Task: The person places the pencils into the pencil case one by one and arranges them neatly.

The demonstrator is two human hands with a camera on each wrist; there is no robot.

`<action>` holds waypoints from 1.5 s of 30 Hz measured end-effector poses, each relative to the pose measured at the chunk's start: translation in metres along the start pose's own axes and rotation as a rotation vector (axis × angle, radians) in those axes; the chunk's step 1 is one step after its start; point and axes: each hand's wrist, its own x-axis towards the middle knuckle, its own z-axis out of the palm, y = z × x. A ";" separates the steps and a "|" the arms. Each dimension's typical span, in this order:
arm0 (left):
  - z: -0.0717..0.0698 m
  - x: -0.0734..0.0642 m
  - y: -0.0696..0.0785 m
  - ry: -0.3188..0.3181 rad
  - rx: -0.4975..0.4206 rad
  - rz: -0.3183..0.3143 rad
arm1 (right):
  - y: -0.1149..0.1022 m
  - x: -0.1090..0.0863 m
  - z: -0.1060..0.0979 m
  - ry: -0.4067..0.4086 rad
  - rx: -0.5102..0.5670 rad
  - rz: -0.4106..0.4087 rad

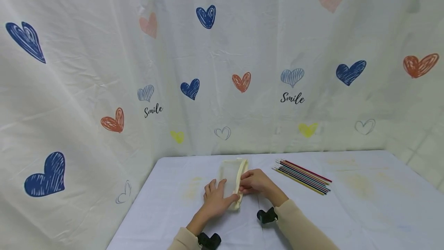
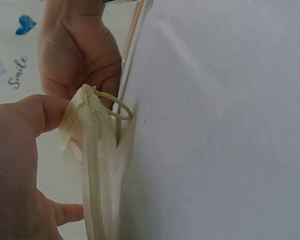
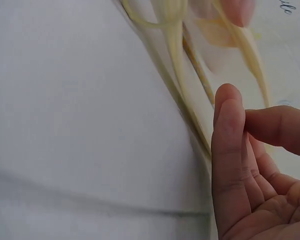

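A pale yellow mesh zipper pouch [image 1: 229, 169] stands partly raised on the white-covered table. My left hand [image 1: 216, 203] holds it from the left, fingers spread and the thumb at its near end. In the left wrist view, a zipper strip [image 2: 93, 180] runs along the pouch edge, and a fabric loop [image 2: 123, 106] sticks out at one corner. My right hand [image 1: 256, 183] is at the right side of the pouch, thumb and index finger [image 3: 230, 125] pinched together. What lies between those fingertips is hidden.
Several colored pencils [image 1: 302, 177] lie side by side to the right of the hands. A white cloth [image 1: 378, 207] covers the table. Behind it hangs a white curtain [image 1: 260, 126] with printed hearts.
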 end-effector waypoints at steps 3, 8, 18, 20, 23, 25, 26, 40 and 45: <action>-0.001 -0.001 0.001 0.003 -0.007 0.000 | -0.002 -0.005 -0.009 -0.010 -0.019 -0.023; -0.002 -0.001 0.001 0.009 -0.014 0.000 | -0.005 -0.014 -0.031 -0.014 -0.096 -0.067; -0.002 -0.001 -0.006 -0.011 -0.034 0.002 | -0.003 -0.032 -0.090 0.121 -0.251 -0.145; -0.002 0.000 -0.006 -0.013 -0.030 0.004 | -0.001 -0.034 -0.102 0.146 -0.275 -0.166; -0.002 0.000 -0.004 -0.015 -0.023 0.005 | 0.000 -0.036 -0.119 0.192 -0.353 -0.205; -0.002 0.000 -0.003 -0.018 -0.021 0.005 | 0.001 -0.037 -0.129 0.232 -0.451 -0.229; -0.003 0.000 -0.002 -0.018 -0.023 0.007 | 0.001 -0.038 -0.133 0.250 -0.514 -0.243; -0.001 0.001 -0.002 -0.015 -0.024 -0.005 | 0.015 -0.043 -0.163 0.236 -0.889 -0.242; -0.002 0.001 -0.002 -0.015 -0.023 0.000 | 0.016 -0.040 -0.161 0.219 -0.950 -0.208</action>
